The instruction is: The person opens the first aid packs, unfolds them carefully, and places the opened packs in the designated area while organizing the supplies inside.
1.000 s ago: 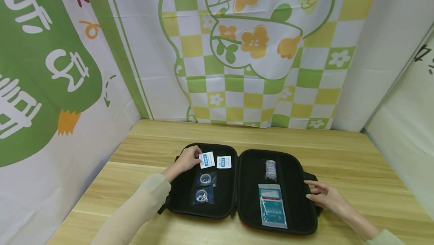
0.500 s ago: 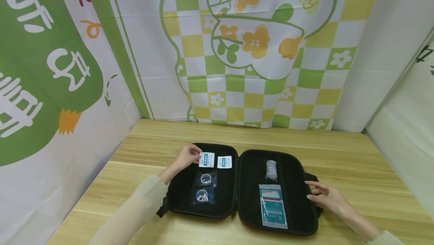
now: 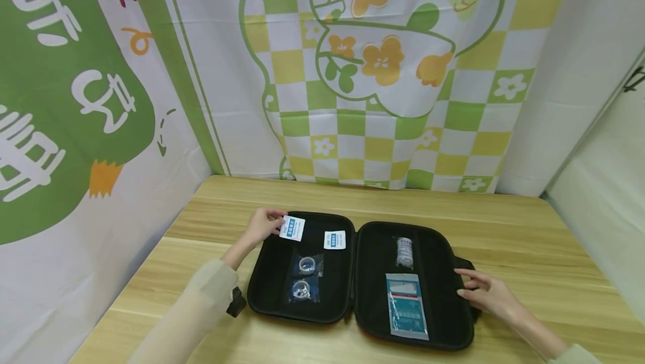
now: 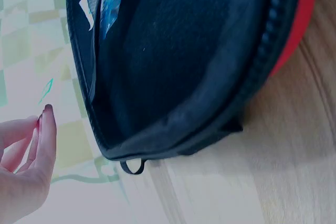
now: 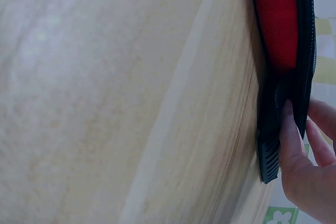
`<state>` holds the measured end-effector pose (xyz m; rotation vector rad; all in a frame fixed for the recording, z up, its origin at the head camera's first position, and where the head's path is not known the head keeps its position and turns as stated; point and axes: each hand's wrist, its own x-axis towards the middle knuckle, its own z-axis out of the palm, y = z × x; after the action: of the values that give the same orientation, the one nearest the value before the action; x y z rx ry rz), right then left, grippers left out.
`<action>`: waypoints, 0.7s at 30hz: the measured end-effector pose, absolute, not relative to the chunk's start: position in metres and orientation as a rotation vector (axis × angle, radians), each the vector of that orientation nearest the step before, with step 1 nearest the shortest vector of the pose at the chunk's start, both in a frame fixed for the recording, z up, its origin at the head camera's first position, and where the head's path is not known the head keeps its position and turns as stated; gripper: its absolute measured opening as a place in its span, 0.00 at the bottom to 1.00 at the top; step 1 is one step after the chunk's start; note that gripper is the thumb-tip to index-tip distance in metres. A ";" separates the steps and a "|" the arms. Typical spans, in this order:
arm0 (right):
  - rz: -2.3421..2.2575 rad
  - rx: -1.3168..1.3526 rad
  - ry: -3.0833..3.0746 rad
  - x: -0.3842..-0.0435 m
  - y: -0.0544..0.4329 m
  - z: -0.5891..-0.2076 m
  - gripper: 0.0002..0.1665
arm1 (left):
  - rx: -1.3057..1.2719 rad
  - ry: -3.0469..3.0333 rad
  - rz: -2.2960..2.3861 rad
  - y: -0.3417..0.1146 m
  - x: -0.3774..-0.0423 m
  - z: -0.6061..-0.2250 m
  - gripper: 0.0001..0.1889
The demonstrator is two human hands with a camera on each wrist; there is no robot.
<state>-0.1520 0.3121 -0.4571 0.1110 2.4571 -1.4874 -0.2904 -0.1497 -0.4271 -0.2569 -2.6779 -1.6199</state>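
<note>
In the head view my left hand (image 3: 262, 226) pinches a white square sachet with a blue label (image 3: 292, 228), held over the far left corner of an open black zip case (image 3: 269, 283). In the left wrist view the left hand (image 4: 29, 156) is beside the case, its sachet seen nearly edge-on. My right hand (image 3: 487, 295) grips the case's right rim by the black handle; the right wrist view shows the thumb (image 5: 290, 135) against the outer side. A second sachet (image 3: 335, 240) lies in the left half.
Two bagged tape rolls (image 3: 307, 266) lie in the case's left half. A wrapped white roll (image 3: 405, 252) and a teal flat packet (image 3: 407, 307) are in the right half. The case stands on a wooden table (image 3: 201, 229), with a patterned curtain (image 3: 378, 145) behind.
My left hand has moved left and slightly away with its sachet, from inside the case to the far left corner. The right hand stays on the rim.
</note>
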 end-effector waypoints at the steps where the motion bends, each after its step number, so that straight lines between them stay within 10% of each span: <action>1: -1.488 0.113 2.456 -0.152 0.312 -0.457 0.37 | -0.250 -2.675 -1.618 -0.151 -0.291 -0.426 0.10; 21: -1.477 0.112 2.483 -0.153 0.313 -0.459 0.37 | -0.164 -2.719 -1.513 -0.165 -0.293 -0.426 0.10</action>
<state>-0.1533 0.3128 -0.4595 0.1125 2.4828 -1.4766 -0.2930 -0.1648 -0.4264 -0.1639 -2.7185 -1.5125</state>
